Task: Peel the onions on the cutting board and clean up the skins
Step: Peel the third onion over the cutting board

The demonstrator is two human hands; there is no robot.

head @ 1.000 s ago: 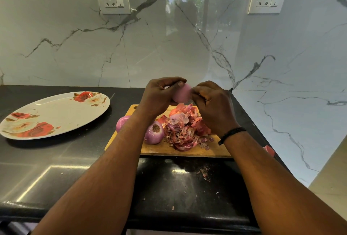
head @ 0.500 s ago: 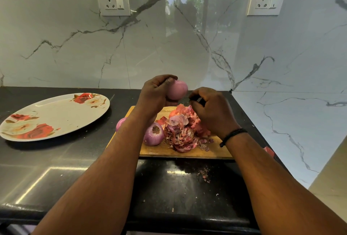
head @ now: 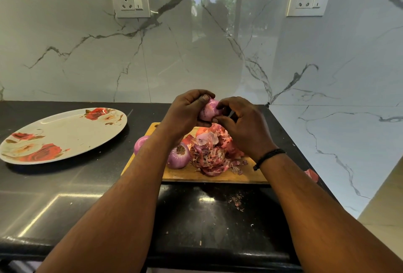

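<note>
My left hand [head: 187, 111] grips a pale pink onion [head: 209, 109] above the far end of the wooden cutting board [head: 218, 177]. My right hand [head: 242, 124] pinches at the onion's right side with its fingertips. Below my hands, a heap of red onion skins [head: 214, 153] covers the board's middle. A peeled purple onion [head: 178, 156] lies left of the heap. Another purple onion [head: 140, 143] shows at the board's left edge, partly hidden by my left forearm.
A large floral plate [head: 65, 135] sits on the black counter to the left. Skin crumbs [head: 236, 200] lie on the counter in front of the board. A red scrap [head: 311, 174] lies by the right wall. Marble walls close the back and right.
My right hand has come back from over the skin heap to the onion and pinches it again. My left hand has lowered the onion slightly and turned it.
</note>
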